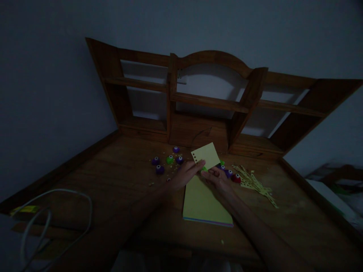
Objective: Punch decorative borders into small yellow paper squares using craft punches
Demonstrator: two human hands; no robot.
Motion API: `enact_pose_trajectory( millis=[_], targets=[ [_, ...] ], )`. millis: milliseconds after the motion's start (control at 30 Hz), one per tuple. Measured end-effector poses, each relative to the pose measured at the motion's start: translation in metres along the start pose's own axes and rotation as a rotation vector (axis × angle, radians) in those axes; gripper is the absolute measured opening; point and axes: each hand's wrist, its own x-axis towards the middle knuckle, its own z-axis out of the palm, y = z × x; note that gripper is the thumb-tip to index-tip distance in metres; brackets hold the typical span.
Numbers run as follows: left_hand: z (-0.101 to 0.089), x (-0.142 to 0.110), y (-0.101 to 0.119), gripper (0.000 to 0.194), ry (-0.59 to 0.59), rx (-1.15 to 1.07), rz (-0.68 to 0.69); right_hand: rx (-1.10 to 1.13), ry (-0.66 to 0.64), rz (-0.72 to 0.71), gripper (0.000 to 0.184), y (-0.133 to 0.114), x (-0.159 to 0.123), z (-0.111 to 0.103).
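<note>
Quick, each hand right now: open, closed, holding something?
Left hand: closed, holding the small yellow sheet near its lower edge.
Right hand: curled by the small green object; too dark to tell its grip.

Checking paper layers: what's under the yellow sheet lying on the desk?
Below the yellow sheet, blue and purple paper edges show at the near side. Their faces and the desk beneath are covered; sheet count can't be told.

The fingers [200, 164] hide most of the green punch [204, 169]. The bottom edge cuts off the cable [91, 210]. Clutter [347, 198] at the right edge is cut off, too dim to name.
</note>
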Motion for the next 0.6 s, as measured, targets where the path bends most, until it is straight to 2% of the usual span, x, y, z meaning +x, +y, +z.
enact_pose_trajectory(
  millis=[433, 600],
  targets=[
    [-0.0017, 0.0069, -0.0093, 0.047, 0.054, 0.010, 0.039, -0.017, -0.048, -0.016, 0.031, 0.0060, 0.0014, -0.0024],
    [-0.0036, 0.0095, -0.0096, 0.050, 0.067, 0.014, 0.061, -0.048, -0.100, -0.032, 0.025, 0.0077, 0.0016, -0.0019]
  ],
)
